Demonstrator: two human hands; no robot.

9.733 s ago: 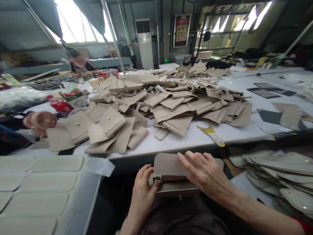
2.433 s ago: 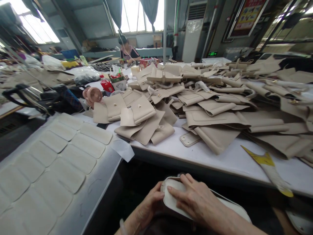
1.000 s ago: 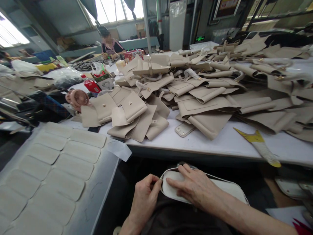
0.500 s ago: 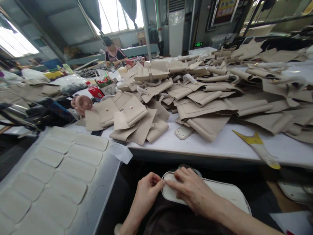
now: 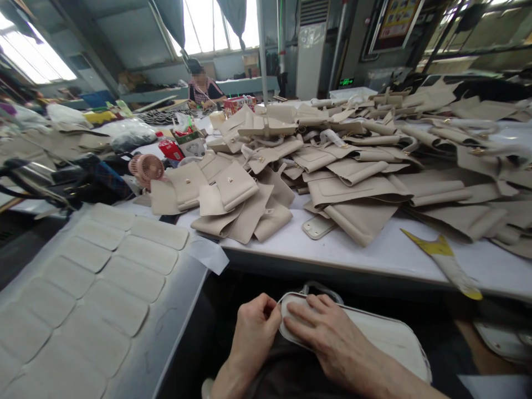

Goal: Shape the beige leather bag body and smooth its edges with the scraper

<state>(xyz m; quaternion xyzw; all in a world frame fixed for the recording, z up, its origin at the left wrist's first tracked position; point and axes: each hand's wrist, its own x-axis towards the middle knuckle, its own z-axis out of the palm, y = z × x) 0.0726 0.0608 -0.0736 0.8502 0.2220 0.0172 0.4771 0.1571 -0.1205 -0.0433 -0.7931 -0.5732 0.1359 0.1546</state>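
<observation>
A long pale panel with rounded ends and a raised rim point(image 5: 380, 331) rests over my lap, below the table's front edge. My left hand point(image 5: 257, 324) pinches a thin strip or edge at the panel's left end; its fingertips hide most of what they hold. Flat on the panel's left part lies my right hand point(image 5: 328, 327), its fingers spread and pressing on the surface. Behind the panel, a clear curved loop point(image 5: 322, 288) shows past my right fingers.
Pale rounded pieces point(image 5: 135, 277) lie in rows on a slanted board at left. Beige leather parts point(image 5: 357, 194) are heaped on the white table point(image 5: 266, 257). A yellow-ended tool point(image 5: 446, 257) lies near its edge. A person point(image 5: 203, 91) sits far back.
My right hand's fingers have flattened and spread on the panel. My left hand has drawn slightly off the panel's end, still pinching. The view has shifted a little.
</observation>
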